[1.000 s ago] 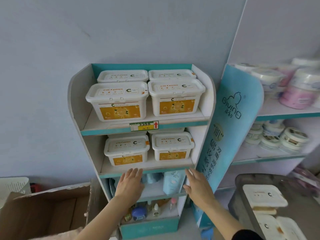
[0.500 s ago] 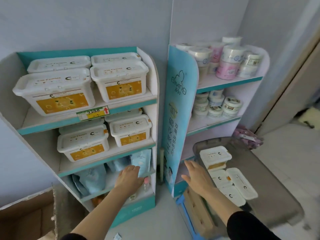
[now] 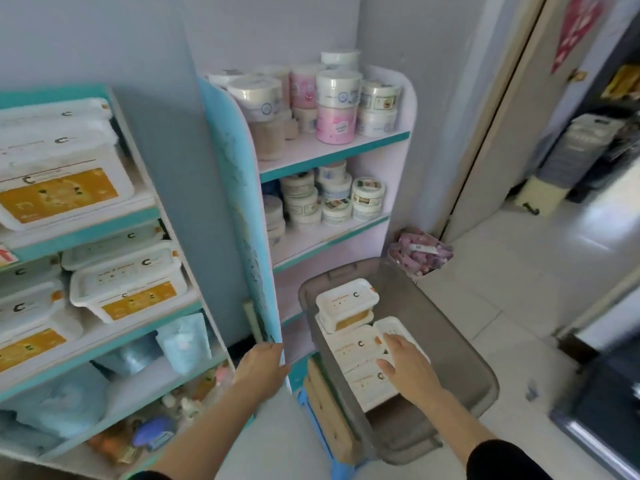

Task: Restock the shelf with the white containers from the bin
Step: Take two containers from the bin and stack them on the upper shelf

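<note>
A grey translucent bin (image 3: 450,344) stands on the floor at lower right and holds several white containers with orange labels. One white container (image 3: 346,303) sits on top of the others at the bin's far end. My right hand (image 3: 407,367) reaches into the bin, fingers spread, resting over the flat lids and gripping nothing. My left hand (image 3: 258,367) hangs open in front of the blue side panel (image 3: 239,209) of the right shelf. The left shelf (image 3: 114,330) carries more white containers (image 3: 124,282) on its upper two levels.
The right shelf (image 3: 332,147) holds round tubs on two levels. A bag of pink items (image 3: 420,252) sits on the floor behind the bin. Under the bin are a blue stool (image 3: 311,417) and cardboard. A doorway (image 3: 571,150) opens at the right; bottles and pouches fill the left shelf's low levels.
The view has swung right from the left shelf to the bin. My right hand moved forward over the containers in the bin; my left hand left the lower shelf and shifted right.
</note>
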Motion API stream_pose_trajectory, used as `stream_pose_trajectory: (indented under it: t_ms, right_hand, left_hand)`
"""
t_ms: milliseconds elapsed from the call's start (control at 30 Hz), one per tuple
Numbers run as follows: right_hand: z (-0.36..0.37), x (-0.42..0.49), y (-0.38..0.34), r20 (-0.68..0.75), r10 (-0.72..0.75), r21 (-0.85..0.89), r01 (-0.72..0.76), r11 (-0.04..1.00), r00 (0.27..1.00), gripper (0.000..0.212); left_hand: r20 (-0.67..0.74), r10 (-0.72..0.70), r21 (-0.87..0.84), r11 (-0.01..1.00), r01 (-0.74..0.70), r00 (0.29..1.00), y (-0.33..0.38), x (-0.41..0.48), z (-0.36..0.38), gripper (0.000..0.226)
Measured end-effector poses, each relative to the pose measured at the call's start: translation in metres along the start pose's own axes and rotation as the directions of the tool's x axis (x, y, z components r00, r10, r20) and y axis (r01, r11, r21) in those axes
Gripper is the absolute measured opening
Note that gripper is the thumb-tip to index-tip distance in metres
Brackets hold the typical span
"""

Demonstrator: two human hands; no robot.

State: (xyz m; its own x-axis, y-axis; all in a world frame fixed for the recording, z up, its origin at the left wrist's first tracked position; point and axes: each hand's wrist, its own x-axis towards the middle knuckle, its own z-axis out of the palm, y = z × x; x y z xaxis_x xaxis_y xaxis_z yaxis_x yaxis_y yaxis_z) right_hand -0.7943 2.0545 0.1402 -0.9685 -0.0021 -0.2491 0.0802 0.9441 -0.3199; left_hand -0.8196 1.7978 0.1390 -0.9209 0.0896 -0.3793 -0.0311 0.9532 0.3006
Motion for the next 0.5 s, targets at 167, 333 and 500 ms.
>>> stream_pose_trajectory:
  t_ms: [167, 333, 500]
  right_hand:
    - [-0.013, 0.022, 0.073, 0.042, 0.028, 0.052, -0.03, 0.998, 0.999, 0.053]
    - [-0.017, 0.046, 0.129, 0.116, 0.043, 0.082, -0.053, 0.995, 0.992, 0.048]
    - [-0.008, 0.061, 0.155, 0.168, 0.035, 0.095, -0.052, 0.994, 0.985, 0.041]
  left_hand:
    - [0.035, -0.042, -0.018, 0.999, 0.042, 0.999, 0.066, 0.031, 0.025, 0.03]
    - [0.046, -0.07, -0.057, 0.996, 0.072, 0.996, 0.12, 0.051, 0.051, 0.031]
    - [0.065, -0.112, -0.066, 0.991, 0.116, 0.992, 0.142, 0.063, 0.071, 0.039]
